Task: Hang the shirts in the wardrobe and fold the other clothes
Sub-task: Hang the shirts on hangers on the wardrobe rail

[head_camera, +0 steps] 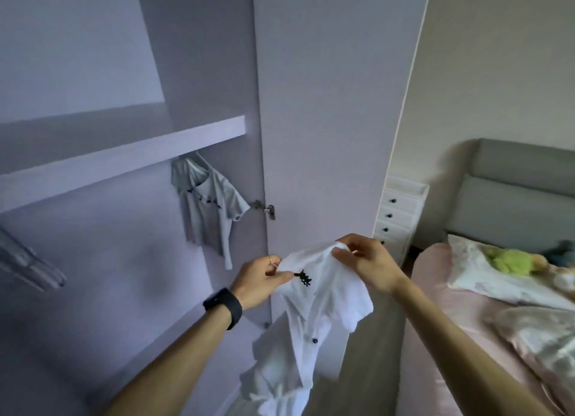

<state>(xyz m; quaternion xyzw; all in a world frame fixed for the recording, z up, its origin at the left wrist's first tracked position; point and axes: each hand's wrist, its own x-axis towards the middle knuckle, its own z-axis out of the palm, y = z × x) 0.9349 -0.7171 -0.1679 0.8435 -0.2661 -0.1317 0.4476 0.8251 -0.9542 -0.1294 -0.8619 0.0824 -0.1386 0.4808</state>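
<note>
I hold a white shirt (314, 306) with dark buttons up in front of the open wardrobe (109, 244). My left hand (259, 280) pinches its upper left edge beside a black embroidered mark. My right hand (367, 263) grips the bunched collar area at the top right. The rest of the shirt hangs down between my forearms. Inside the wardrobe a pale grey shirt (211, 210) hangs on a hanger under the shelf (124, 154).
The open wardrobe door (326, 104) stands straight ahead with its hinge (264, 209). Blurred empty hangers (28, 260) show at the left. A white drawer unit (399, 213) and a bed (466, 322) with pillows and a green plush toy (510, 261) lie to the right.
</note>
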